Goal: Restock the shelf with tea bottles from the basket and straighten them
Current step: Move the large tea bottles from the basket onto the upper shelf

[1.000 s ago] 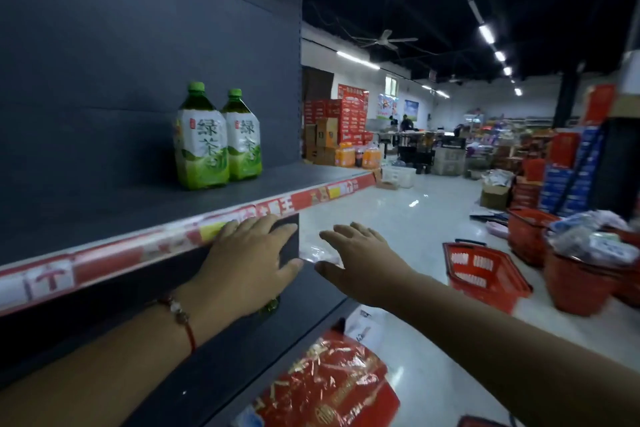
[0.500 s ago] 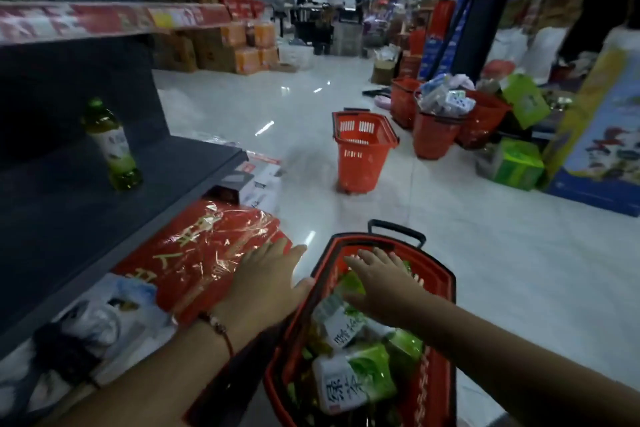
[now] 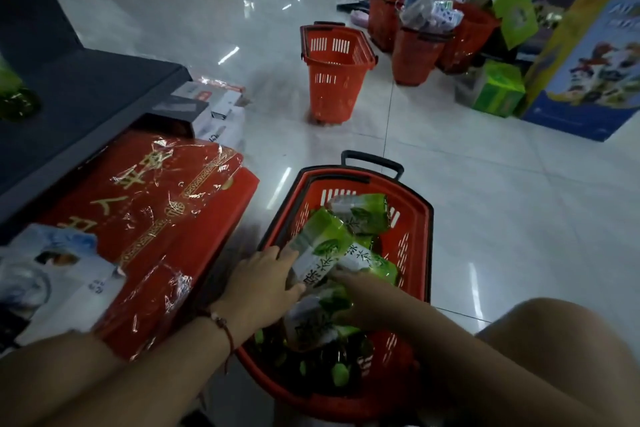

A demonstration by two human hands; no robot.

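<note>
Here the shelf (image 3: 86,87) on the left awaits stock; the left hand (image 3: 258,282) grips a tea bottle (image 3: 320,248) lying in the basket (image 3: 424,218); the right hand (image 3: 360,298) reaches among the others, its grip unclear; best lift each bottle by its body, upright.

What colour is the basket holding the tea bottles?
Red, with a black rim and handle; the basket shows best in the head view.

Both hands (image 3: 258,288) now on basket bottles (image 3: 320,250)
</note>
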